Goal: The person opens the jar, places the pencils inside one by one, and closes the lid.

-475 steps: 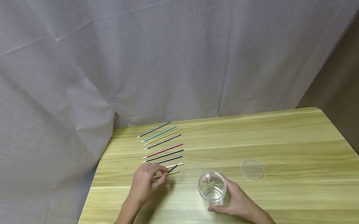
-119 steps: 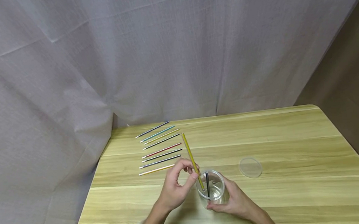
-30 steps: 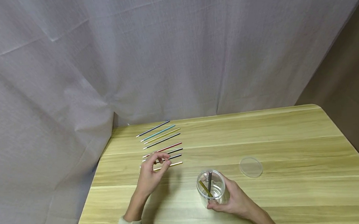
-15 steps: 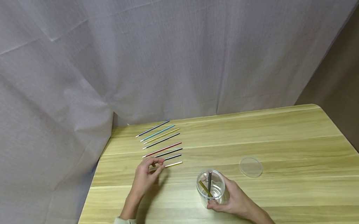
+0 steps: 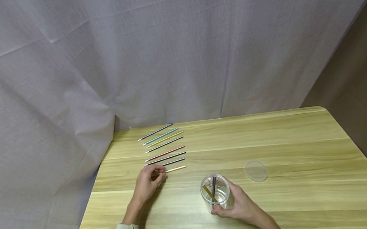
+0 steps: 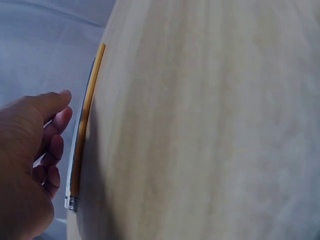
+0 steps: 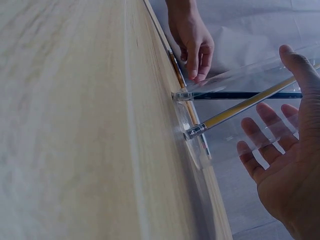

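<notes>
Head view: the left hand [image 5: 147, 180], loosely curled and holding nothing, reaches over the orange pencil [image 5: 176, 168], which lies flat on the bench [image 5: 296, 156] and is the nearest of the row; whether the fingertips touch it, I cannot tell. The right hand [image 5: 239, 203] grips the clear jar [image 5: 208, 206], between 3 and 4 o'clock from the left.

This looks like the start of a pick-up. Best, I judge, to close thumb and forefinger squarely across the shaft, clear of the dark blue pencil [image 5: 174, 161] just beside it on the 12 o'clock side, and to keep the jar steady meanwhile.

The orange pencil's long axis runs nearly crosswise, its bare end pointing just short of 3 o'clock; its metal-banded end lies under the left hand, and in the left wrist view sits near 6 o'clock. Inside the jar, the gold pencil [image 5: 208, 192] leans to 10 o'clock and the black pencil [image 5: 214, 185] to about 12, both banded ends down, so turning the orange one upright likewise should suit.
</notes>
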`<state>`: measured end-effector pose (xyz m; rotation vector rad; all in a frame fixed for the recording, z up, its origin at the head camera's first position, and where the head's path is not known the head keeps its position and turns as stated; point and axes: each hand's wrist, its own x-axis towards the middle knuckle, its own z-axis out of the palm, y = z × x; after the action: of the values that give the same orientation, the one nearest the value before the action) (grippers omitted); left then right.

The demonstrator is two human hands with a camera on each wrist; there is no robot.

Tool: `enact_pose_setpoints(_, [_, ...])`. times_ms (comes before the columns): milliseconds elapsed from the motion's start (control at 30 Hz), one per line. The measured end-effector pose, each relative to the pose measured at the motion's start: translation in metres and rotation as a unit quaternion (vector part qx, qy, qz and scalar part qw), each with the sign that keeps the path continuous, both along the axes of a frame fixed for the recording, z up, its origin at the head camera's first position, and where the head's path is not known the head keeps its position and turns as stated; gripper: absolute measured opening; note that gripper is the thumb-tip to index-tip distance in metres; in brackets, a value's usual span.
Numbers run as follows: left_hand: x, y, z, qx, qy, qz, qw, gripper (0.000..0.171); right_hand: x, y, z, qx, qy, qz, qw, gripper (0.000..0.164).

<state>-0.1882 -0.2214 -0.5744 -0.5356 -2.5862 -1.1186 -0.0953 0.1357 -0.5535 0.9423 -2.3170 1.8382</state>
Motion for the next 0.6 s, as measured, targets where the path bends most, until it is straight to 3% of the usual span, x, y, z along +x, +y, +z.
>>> enact_pose_setpoints(600, [-0.0038, -0.0029, -0.0068, -0.044, -0.014, 0.026, 0.9986, 0.023, 0.0004, 0.0032, -0.0024, 0.007, -0.007, -0.007, 1.000, 0.084])
